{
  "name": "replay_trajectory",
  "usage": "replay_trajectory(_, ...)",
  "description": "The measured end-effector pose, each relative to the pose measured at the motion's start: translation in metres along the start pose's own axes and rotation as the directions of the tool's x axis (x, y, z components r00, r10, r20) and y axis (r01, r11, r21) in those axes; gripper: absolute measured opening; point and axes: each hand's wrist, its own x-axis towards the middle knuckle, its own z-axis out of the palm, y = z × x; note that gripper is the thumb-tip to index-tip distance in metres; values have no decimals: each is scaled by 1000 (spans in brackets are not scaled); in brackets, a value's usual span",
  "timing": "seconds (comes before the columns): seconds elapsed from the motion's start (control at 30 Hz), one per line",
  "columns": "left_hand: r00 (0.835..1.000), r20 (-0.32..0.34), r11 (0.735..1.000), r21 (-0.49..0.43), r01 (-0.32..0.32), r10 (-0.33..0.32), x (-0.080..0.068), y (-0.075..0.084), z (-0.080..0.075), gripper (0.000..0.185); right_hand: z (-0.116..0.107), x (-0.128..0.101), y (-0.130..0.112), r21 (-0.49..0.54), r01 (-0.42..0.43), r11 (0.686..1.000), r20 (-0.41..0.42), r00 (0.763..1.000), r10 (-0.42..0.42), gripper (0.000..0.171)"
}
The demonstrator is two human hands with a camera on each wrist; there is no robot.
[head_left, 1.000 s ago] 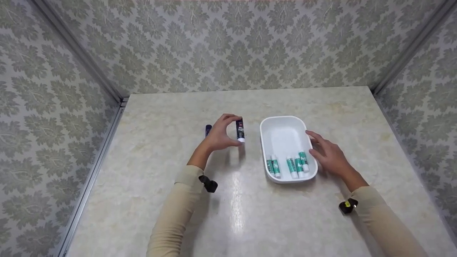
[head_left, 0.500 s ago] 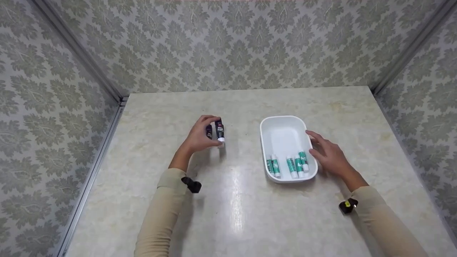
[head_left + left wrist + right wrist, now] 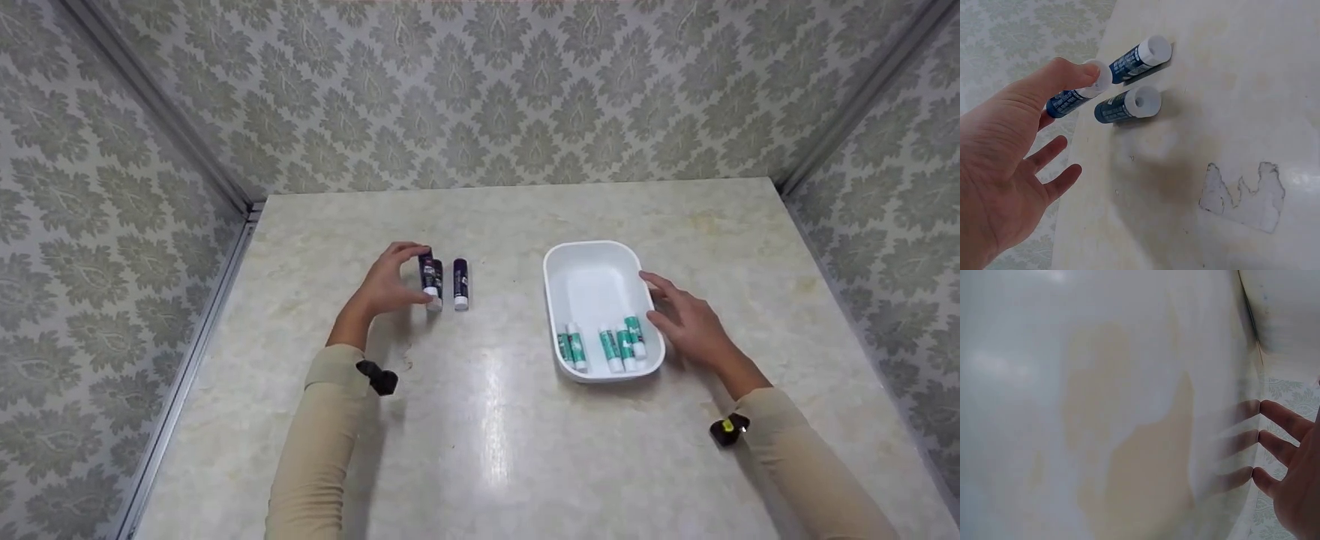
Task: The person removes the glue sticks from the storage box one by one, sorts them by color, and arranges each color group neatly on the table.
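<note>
My left hand [image 3: 391, 281] pinches a purple glue stick [image 3: 433, 285] end to end, with the thumb on its white cap. In the left wrist view that glue stick [image 3: 1071, 99] hangs slightly above the table while the other fingers [image 3: 1053, 160] spread loosely. Two more purple sticks [image 3: 1129, 106] lie side by side on the marble table; one of them [image 3: 460, 282] lies free to the right of the hand. My right hand [image 3: 686, 322] rests with straight fingers against the right wall of a white tray [image 3: 592, 249]. Several green-and-white glue sticks [image 3: 611, 346] lie in the tray's near end.
Patterned walls close off the table [image 3: 495, 450] at the back and on both sides, with a metal rail [image 3: 187, 375] along the left edge. The right wrist view shows only my fingertips [image 3: 1280, 417] against a blurred glossy white surface.
My left hand moved left, away from the tray, carrying a purple stick. A stick now lies free where the hand was half a second ago. The right hand stayed at the tray.
</note>
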Motion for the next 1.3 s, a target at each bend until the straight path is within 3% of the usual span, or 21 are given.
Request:
replay_trajectory(0.27, 999, 6, 999, 18, 42, -42, 5, -13, -9, 91, 2, 2, 0, -4, 1, 1000, -5, 1000, -1, 68)
replay_trajectory(0.67, 991, 69, 993, 46, 108, -111, 8, -24, -1, 89, 1, 1, 2, -2, 14, 1000, -11, 1000, -14, 66)
replay_trajectory(1.3, 995, 91, 999, 19, 40, -42, 13, -30, 10, 86, 0, 0, 2, -5, 17, 1000, -15, 1000, -17, 66)
